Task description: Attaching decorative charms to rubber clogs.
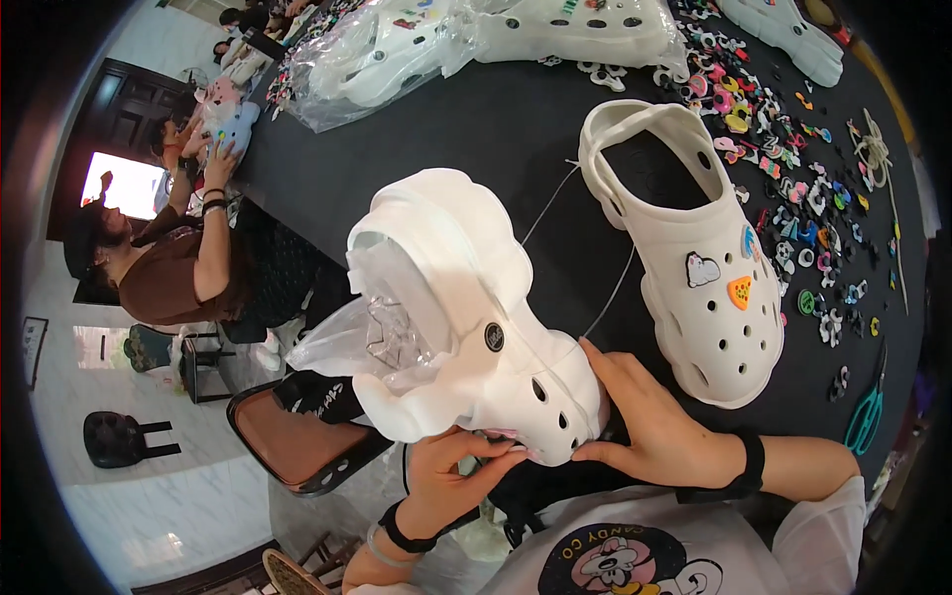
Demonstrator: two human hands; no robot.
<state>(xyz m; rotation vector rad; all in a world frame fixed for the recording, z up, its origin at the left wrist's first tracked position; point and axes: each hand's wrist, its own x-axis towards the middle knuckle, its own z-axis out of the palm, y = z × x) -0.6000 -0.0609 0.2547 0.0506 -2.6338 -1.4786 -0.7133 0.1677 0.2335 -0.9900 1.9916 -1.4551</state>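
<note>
A chunky white clog (496,258) with a scalloped platform sole is tipped on its side in front of me, clear plastic wrap (382,327) stuffed in its opening. My left hand (446,481) pinches at the toe's lower edge, beside a small pink charm (501,433) at a hole; the fingertips are partly hidden there. My right hand (650,421) grips the toe from the other side, thumb below and fingers above. Right of it lies a second white clog (694,268), with a white animal charm (701,269), an orange pizza-slice charm (740,293) and a blue-pink charm (749,242).
Loose colourful shoe charms (793,198) cover the black table's (416,139) right side. Plastic-wrapped white clogs (585,30) lie at the far edge. Teal scissors (866,412) and a cord bundle (873,149) lie at right. A seated co-worker (178,268) handles a pale blue clog at left, beyond a brown chair (297,436).
</note>
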